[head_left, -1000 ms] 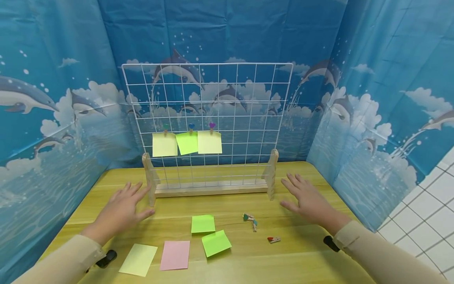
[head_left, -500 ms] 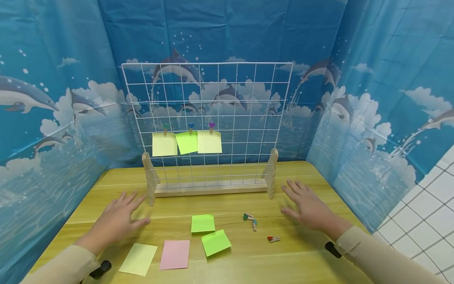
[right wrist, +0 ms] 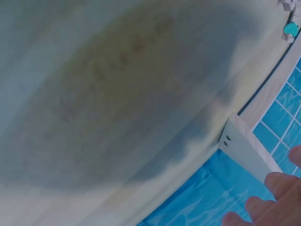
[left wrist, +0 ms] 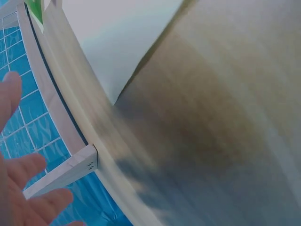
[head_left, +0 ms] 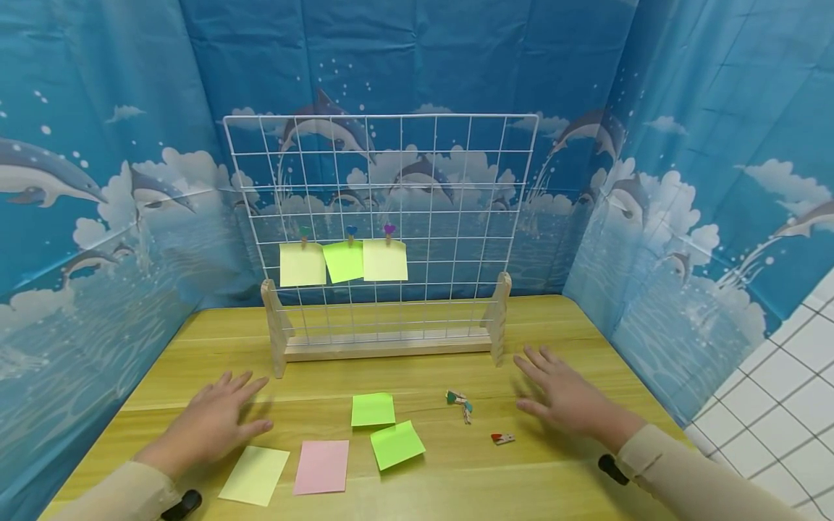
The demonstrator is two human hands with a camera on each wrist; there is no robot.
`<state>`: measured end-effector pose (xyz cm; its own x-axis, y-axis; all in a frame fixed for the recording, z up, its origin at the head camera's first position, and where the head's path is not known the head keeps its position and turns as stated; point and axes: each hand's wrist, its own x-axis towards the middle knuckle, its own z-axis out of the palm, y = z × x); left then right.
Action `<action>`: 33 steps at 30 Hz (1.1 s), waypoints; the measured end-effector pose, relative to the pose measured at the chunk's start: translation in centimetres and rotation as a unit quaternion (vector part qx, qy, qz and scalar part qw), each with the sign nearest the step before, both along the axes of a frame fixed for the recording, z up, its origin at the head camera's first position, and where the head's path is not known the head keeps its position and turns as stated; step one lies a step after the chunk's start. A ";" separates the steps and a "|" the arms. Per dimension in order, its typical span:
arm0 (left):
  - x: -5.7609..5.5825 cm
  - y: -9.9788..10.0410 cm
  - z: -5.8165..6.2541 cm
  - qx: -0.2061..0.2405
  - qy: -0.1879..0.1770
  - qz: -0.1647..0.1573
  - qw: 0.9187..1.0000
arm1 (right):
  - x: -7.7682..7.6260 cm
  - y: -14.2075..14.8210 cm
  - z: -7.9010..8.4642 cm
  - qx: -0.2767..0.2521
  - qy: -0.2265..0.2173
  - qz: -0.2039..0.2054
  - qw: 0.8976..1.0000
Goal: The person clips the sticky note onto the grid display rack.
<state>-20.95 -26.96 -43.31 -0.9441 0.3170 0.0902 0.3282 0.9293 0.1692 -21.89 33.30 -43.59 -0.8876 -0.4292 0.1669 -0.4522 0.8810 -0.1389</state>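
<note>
My left hand (head_left: 211,420), fingers spread and holding nothing, hovers at the left, just behind a pale yellow sticky note (head_left: 255,475). On the right my right hand (head_left: 570,394) is likewise spread with nothing in it, right of a few small clothespins (head_left: 459,402) and a red-topped clothespin (head_left: 502,439). Between the hands lie a pink sticky note (head_left: 322,467) and two green ones, a rear green note (head_left: 373,410) and a front green note (head_left: 397,445). In the left wrist view, the fingers (left wrist: 30,169) show over the table; the right wrist view shows fingertips (right wrist: 280,183).
A white wire grid (head_left: 443,210) stands upright on a wooden base (head_left: 391,351) at the back. Two pale yellow notes and a green note (head_left: 344,262) hang on it from heart-topped clothespins. Dolphin-printed curtains (head_left: 417,58) enclose the wooden table (head_left: 521,477).
Both hands have drawn back toward the person, the left one more and slightly outward. The notes, clothespins and grid stay in place.
</note>
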 end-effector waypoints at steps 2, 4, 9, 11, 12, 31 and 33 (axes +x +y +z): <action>0.2 0.0 -0.1 -0.001 -0.012 -0.006 1.000 | 0.1 0.0 -0.2 -0.003 -0.013 -0.002 1.000; 0.3 -0.1 -0.2 -0.001 -0.028 -0.016 0.999 | 0.3 0.0 -0.4 -0.003 -0.027 -0.001 1.000; 0.4 -0.3 -0.3 0.008 -0.088 -0.028 0.996 | 0.4 0.1 -0.9 -0.002 -0.070 0.001 0.998; 0.4 -0.4 -0.4 0.011 -0.110 -0.029 0.993 | 0.4 0.1 -0.9 0.002 -0.085 0.003 0.996; 0.4 -0.5 -0.5 0.012 -0.117 -0.029 0.993 | 0.5 0.1 -0.9 0.004 -0.091 0.005 0.996; 0.2 -1.2 -1.1 0.063 -0.199 -0.038 0.977 | 1.2 0.0 -1.2 0.021 -0.184 0.057 0.981; 0.2 -1.1 -1.1 0.066 -0.199 -0.040 0.977 | 1.2 0.0 -1.1 0.019 -0.191 0.059 0.980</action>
<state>-20.71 -28.11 -44.38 -0.8857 0.4011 -0.2338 0.2819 0.8648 0.4155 -20.68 33.26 -44.70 -0.8256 -0.5327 -0.1860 -0.4729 0.8331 -0.2869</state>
